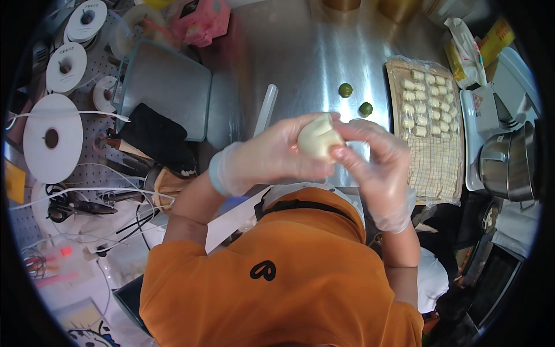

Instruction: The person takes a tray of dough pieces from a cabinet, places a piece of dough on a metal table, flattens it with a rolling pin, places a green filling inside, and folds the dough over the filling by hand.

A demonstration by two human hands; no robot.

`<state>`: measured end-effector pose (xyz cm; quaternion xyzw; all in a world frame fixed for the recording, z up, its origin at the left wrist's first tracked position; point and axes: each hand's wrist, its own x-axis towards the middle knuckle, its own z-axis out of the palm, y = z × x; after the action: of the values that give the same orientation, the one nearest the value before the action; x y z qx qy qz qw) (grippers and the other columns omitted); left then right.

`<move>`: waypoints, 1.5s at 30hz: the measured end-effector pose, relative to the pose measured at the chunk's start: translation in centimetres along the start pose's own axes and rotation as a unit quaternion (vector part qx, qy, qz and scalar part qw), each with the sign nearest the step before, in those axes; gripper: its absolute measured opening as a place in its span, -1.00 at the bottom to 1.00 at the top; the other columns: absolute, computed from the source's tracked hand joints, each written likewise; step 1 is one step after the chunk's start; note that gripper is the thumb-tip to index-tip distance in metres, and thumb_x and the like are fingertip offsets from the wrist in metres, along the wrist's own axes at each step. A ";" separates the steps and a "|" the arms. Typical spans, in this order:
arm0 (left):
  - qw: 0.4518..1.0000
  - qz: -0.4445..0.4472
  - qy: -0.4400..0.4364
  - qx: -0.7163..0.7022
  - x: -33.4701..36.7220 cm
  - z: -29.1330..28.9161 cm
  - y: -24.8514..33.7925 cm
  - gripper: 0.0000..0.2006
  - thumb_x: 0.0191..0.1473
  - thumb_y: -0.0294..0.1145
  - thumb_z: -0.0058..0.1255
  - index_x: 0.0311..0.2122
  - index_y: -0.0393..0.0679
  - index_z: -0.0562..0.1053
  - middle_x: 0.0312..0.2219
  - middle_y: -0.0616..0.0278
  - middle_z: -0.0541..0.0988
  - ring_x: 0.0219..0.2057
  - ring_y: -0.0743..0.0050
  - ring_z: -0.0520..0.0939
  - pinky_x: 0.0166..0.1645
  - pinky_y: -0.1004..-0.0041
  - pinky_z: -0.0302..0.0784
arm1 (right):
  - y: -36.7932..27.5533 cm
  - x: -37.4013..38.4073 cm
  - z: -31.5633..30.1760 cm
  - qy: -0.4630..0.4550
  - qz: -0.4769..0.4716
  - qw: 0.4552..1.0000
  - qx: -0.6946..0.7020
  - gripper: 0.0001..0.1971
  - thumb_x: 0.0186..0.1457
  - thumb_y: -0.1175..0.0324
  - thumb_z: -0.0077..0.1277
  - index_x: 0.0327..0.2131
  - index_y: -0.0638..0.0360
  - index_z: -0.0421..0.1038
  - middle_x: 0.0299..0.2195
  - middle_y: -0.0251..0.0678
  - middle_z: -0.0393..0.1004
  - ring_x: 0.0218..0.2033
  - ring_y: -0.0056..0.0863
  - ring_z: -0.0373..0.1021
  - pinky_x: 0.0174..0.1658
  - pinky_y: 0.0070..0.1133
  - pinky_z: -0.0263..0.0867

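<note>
A pale, rounded piece of dough (pixel 318 139) is held above the metal worktop, cupped in my left hand (pixel 269 151). My right hand (pixel 378 157) pinches the dough's edge between thumb and fingers. Clear plastic gloves cover both hands. Whatever may be inside the dough is hidden. Beyond my hands, two small dark green balls (pixel 345 89) lie on the worktop, apart from each other. A white rod like a rolling pin (pixel 267 109) rests to the left of them, just past my left hand.
On the right, a wooden tray (pixel 395 87) under plastic film bears rows of small dough pieces and a checked cloth (pixel 430 168). A steel pot (pixel 506 162) stands beyond it. At left are a clear lidded container (pixel 167 81), a black cloth (pixel 153 136), white ribbon spools (pixel 52 139) and scissors (pixel 58 205).
</note>
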<state>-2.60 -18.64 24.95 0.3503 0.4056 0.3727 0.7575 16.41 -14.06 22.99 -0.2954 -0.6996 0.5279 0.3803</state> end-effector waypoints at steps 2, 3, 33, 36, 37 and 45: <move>1.000 0.008 0.007 -0.011 1.1 -0.4 -0.2 -0.16 -0.22 -0.22 0.34 0.17 -0.28 0.19 -0.15 0.26 0.47 -0.06 0.51 0.46 0.08 0.47 0.33 | 0.3 0.1 -0.1 0.008 -0.167 0.973 -0.158 -0.59 -0.19 0.41 0.27 -0.19 0.29 0.46 -0.23 -0.17 0.50 -0.23 -0.26 0.42 -0.07 -0.43 0.29; 0.999 0.023 -0.008 -0.028 1.1 -0.6 -0.5 -0.17 -0.21 -0.24 0.33 0.17 -0.27 0.19 -0.14 0.26 0.47 -0.06 0.51 0.46 0.07 0.47 0.34 | -0.2 0.4 -0.1 0.023 -0.203 0.960 -0.192 -0.59 -0.21 0.40 0.28 -0.19 0.27 0.47 -0.21 -0.19 0.49 -0.20 -0.24 0.41 -0.05 -0.42 0.27; 0.978 0.006 -0.203 0.056 2.7 -1.1 -1.6 -0.35 -0.28 -0.57 0.34 0.02 -0.21 0.33 -0.21 0.31 0.50 -0.13 0.55 0.50 0.02 0.49 0.39 | -1.3 0.9 -4.2 -0.128 -0.260 0.926 -0.243 -0.60 -0.34 0.23 0.26 -0.31 0.10 0.49 -0.28 -0.38 0.47 -0.22 -0.33 0.42 -0.03 -0.31 0.24; 0.974 -0.016 -0.217 0.065 2.8 -1.1 -1.7 -0.42 -0.26 -0.53 0.36 -0.06 -0.21 0.35 -0.21 0.32 0.49 -0.14 0.57 0.49 0.01 0.50 0.39 | -1.4 1.2 -4.1 -0.166 -0.273 0.917 -0.238 -0.66 -0.33 0.27 0.25 -0.37 0.09 0.50 -0.27 -0.39 0.47 -0.20 -0.35 0.41 -0.03 -0.31 0.24; 0.971 -0.012 -0.225 0.075 2.8 -1.0 -1.8 -0.43 -0.26 -0.52 0.37 -0.07 -0.21 0.36 -0.22 0.33 0.49 -0.15 0.58 0.49 -0.01 0.50 0.39 | -1.5 1.4 -4.2 -0.193 -0.263 0.916 -0.233 -0.67 -0.33 0.27 0.25 -0.37 0.10 0.49 -0.27 -0.39 0.47 -0.19 -0.35 0.41 -0.03 -0.31 0.24; 0.965 0.172 -0.053 0.190 2.3 0.5 -2.2 -0.47 -0.20 -0.47 0.35 -0.07 -0.19 0.37 -0.21 0.27 0.52 -0.15 0.53 0.53 -0.02 0.49 0.42 | -3.3 1.2 -4.3 -0.079 -0.159 0.958 -0.227 -0.51 -0.30 0.13 0.29 -0.26 0.21 0.50 -0.20 -0.25 0.47 -0.14 -0.25 0.40 -0.03 -0.37 0.29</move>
<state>-0.61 -17.91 22.53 0.5717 0.3622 0.3946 0.6215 19.32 -11.72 27.08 -0.2157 -0.8668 0.3097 0.3258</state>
